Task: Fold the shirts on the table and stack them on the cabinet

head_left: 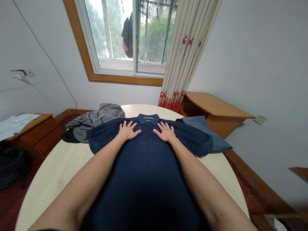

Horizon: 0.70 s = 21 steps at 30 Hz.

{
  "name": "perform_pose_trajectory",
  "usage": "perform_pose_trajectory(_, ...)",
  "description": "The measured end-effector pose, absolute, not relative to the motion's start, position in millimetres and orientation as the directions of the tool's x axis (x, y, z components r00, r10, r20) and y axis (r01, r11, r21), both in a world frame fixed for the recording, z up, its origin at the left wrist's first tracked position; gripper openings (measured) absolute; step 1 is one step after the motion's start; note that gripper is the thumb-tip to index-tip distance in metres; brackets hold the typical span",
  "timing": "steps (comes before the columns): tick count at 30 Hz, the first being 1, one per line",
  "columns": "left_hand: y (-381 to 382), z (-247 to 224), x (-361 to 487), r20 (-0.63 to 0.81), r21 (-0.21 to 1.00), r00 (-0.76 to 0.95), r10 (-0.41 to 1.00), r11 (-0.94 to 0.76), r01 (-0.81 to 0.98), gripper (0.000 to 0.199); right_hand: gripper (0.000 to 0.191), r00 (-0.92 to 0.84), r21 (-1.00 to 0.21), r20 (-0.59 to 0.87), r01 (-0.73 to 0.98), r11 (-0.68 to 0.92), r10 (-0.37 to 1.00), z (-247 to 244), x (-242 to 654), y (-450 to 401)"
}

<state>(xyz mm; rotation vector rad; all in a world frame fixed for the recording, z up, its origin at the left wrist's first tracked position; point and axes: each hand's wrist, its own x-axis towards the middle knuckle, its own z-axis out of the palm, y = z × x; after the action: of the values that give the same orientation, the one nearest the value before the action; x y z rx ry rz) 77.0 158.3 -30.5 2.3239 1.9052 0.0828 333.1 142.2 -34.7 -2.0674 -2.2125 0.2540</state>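
Note:
A navy short-sleeved polo shirt (148,163) lies spread front side up, its collar (148,119) at the far end and both sleeves stretched out sideways. My left hand (128,131) rests flat on the chest, left of the button placket, with its fingers spread. On the other side of the placket, my right hand (165,131) also presses flat on the cloth, fingers apart. Neither hand grips the fabric. The near part of the shirt is dark and blurred at the bottom of the view.
Beneath the shirt is a round pale table (55,170). Crumpled grey clothing (103,117) lies at its far left, and a folded blue-grey garment (216,138) sits under the right sleeve. A wooden desk (216,106) and a curtain (185,54) stand behind.

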Motion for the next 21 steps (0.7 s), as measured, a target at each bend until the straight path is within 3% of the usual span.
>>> perform_pose_trajectory(17, 212.3, -39.1, 72.7, -0.011, 0.148, 0.172, 0.985, -0.169, 0.974, 0.090, 0.085, -0.071, -0.168, -0.018, 0.984, 0.067, 0.997, -37.7, 342.6, 218.7)
perform_pose_trajectory(21, 209.8, -40.2, 71.7, 0.008, 0.149, 0.178, 0.984, -0.177, 0.973, 0.090, 0.077, -0.006, -0.088, 0.084, 0.996, 0.013, 0.996, -29.2, 327.7, 207.5)
